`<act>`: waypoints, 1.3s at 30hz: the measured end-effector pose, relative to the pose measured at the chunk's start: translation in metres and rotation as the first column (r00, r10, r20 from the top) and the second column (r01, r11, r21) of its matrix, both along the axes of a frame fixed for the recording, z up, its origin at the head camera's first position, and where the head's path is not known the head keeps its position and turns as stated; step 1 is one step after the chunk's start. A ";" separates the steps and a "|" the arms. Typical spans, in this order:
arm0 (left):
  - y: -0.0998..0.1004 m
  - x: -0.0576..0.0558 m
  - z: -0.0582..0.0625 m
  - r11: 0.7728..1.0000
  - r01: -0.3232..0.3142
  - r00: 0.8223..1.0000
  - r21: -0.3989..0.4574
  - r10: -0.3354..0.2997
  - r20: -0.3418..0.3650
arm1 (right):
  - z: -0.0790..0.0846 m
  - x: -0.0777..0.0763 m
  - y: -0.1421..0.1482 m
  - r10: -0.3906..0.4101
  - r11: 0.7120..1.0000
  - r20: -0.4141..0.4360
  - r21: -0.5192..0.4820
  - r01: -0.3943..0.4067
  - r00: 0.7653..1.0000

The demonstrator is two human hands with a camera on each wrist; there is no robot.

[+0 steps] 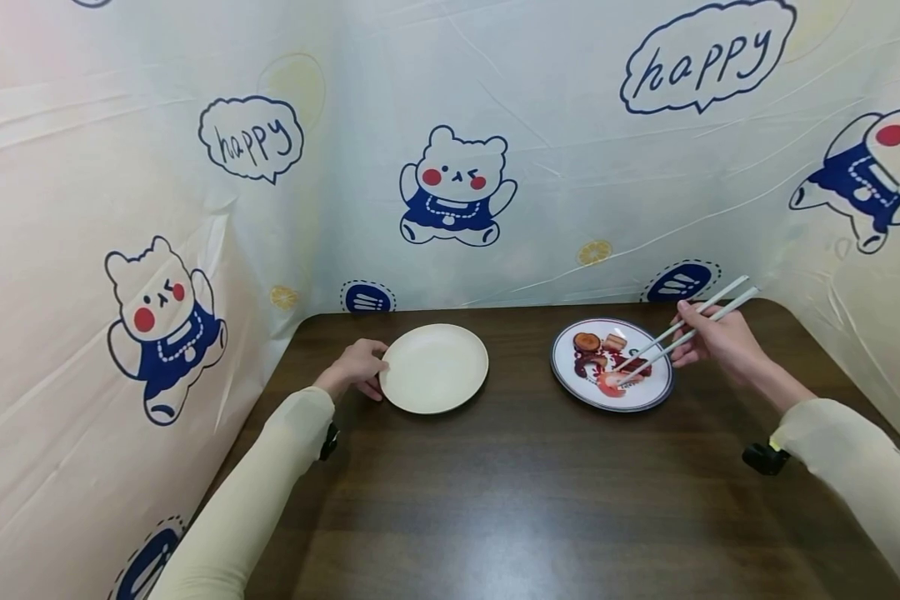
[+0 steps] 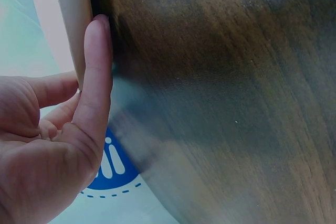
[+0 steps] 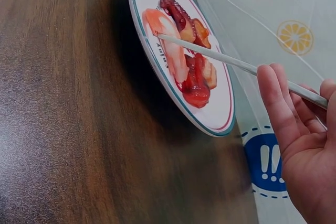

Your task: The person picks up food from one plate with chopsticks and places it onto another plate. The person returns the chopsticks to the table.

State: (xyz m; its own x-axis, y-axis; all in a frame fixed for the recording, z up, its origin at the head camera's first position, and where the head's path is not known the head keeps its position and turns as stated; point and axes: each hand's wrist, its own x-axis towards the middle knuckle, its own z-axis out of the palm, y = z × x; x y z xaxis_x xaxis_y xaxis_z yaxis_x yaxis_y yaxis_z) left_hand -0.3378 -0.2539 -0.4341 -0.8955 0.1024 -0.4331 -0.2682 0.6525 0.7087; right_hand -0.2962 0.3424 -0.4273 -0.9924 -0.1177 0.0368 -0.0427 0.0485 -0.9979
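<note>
At the left rim of a plain cream plate [image 1: 435, 369], my left hand [image 1: 356, 367] has its thumb and fingers on the edge. In the left wrist view the plate [image 2: 71, 14] appears edge-on between the digits. My right hand [image 1: 720, 337] grips a pair of pale chopsticks [image 1: 654, 343], slanted down to the left. Their tips meet a pinkish-orange food slice [image 3: 169, 51] on a white plate [image 1: 630, 331] with a dark rim. Beside the slice are a dark red tentacle-like piece [image 3: 173, 11], a glossy red piece [image 3: 197, 95] and a round brown piece [image 1: 587, 342].
Both plates stand near the far edge of a dark brown wooden table [image 1: 495, 500]. A pale printed curtain [image 1: 555, 192] with bears and "happy" bubbles surrounds the back and sides. A small black device [image 1: 765, 458] is at the right wrist.
</note>
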 end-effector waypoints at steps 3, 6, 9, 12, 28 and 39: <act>0.000 0.000 0.000 1.000 0.003 1.000 -0.003 -0.003 0.001 | -0.002 -0.001 0.000 -0.002 1.000 0.003 -0.015 0.002 1.000; 0.000 0.001 0.000 1.000 0.006 1.000 -0.005 -0.006 0.001 | -0.003 -0.001 0.001 -0.004 1.000 0.007 -0.020 0.004 1.000; 0.000 0.002 0.001 1.000 0.008 1.000 -0.005 -0.008 0.000 | -0.004 -0.001 0.001 -0.007 1.000 0.016 -0.020 0.008 1.000; 0.001 0.002 0.001 1.000 0.007 1.000 0.000 -0.007 -0.002 | -0.005 -0.002 0.003 -0.010 1.000 0.026 -0.026 0.011 1.000; 0.001 0.002 0.003 1.000 0.009 1.000 -0.007 -0.009 -0.001 | -0.006 -0.006 0.011 0.012 0.984 0.065 -0.178 0.000 0.998; 0.000 0.001 0.002 1.000 0.009 1.000 -0.003 -0.009 0.000 | -0.001 -0.012 0.016 0.087 0.965 0.108 -0.258 -0.057 0.990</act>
State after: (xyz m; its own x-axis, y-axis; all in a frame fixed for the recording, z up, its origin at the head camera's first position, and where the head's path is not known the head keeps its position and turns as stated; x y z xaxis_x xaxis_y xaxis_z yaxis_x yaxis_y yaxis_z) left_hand -0.3369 -0.2538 -0.4319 -0.8945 0.1096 -0.4334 -0.2619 0.6571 0.7068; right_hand -0.3080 0.3587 -0.4284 -0.9808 -0.1905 -0.0413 0.0810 -0.2056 -0.9753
